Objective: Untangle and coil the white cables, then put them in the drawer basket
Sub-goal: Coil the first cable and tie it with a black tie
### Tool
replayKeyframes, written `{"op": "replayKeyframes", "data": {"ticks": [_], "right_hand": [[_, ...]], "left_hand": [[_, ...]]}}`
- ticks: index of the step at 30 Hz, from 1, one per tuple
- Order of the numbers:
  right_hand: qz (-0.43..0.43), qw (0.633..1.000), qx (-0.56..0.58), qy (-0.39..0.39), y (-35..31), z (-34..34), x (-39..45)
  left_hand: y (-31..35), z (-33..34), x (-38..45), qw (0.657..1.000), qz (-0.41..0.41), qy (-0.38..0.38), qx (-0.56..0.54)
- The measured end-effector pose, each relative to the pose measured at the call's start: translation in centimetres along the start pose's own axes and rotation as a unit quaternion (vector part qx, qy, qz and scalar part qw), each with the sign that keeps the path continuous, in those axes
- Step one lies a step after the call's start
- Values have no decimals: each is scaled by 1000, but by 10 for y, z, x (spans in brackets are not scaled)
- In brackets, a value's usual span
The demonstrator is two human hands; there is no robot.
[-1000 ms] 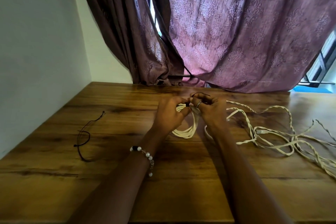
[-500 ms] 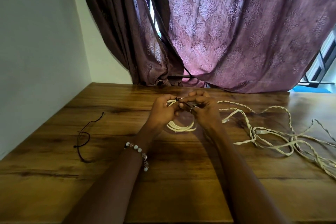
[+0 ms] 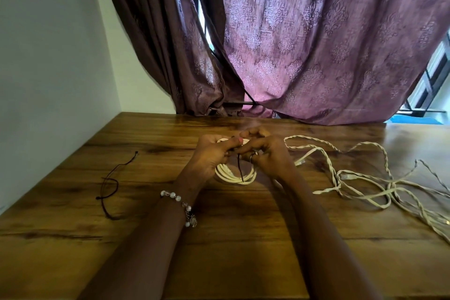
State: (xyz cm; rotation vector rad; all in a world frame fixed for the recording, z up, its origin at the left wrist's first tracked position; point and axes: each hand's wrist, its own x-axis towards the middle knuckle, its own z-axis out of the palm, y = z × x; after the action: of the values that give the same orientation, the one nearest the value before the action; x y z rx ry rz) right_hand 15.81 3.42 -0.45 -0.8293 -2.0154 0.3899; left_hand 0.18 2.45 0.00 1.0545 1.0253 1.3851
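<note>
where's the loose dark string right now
In the head view the loose dark string lies on the wooden table at the left, near the wall, apart from the left hand.

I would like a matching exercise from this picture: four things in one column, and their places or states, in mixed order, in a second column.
Things:
1. coiled white cable
2. loose tangle of twisted white cables
3. thin dark cord
4. pale bead bracelet

Places or states:
A. on the left wrist
B. lying alone on the wooden table, left of the hands
C. held between both hands
D. spread on the table at the right

Pairs: 1-C, 2-D, 3-B, 4-A
</note>
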Motion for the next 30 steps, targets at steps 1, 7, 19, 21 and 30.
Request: {"op": "replayKeyframes", "data": {"ticks": [1,7,19,21,30], "right_hand": [[24,998,58,-5,-3,-1,-1],[276,884,366,88,-14,-13,-2],[410,754,513,21,-28,-10,-3],[421,727,540,55,-27,-10,-3],[379,759,500,174,-14,-7,2]], "left_hand": [[1,0,0,1000,13,-1,0],[3,-9,1,991,101,-41,73],[4,-8,1,862,346,-79,360],[6,-10,0,870,342,-84,346],[-1,0,-3,937,253,-68,232]]}}
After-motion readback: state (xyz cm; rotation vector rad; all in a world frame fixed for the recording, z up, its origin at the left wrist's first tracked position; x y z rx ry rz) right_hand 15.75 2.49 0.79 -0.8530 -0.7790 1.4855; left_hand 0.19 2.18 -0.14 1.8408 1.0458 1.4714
